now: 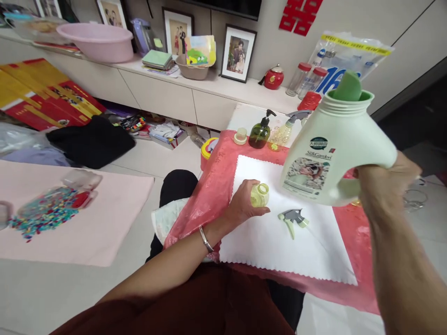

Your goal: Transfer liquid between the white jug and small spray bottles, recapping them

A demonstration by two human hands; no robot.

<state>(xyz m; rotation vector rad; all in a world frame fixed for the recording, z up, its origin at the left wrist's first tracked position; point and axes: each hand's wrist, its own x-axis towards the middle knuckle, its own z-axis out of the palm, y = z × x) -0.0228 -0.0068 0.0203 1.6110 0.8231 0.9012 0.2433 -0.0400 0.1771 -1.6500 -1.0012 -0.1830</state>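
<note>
My right hand grips the handle of a large pale green detergent jug, held up in the air with its open mouth and green spout at the top. My left hand holds a small yellow-green bottle upright on a white cloth, its mouth open. A grey and green spray trigger head lies loose on the cloth just right of the small bottle.
The cloth lies on a red plastic sheet. Behind stand a dark green pump bottle, a spray bottle and a small cap. A pink mat with coloured beads lies left. A low cabinet runs along the wall.
</note>
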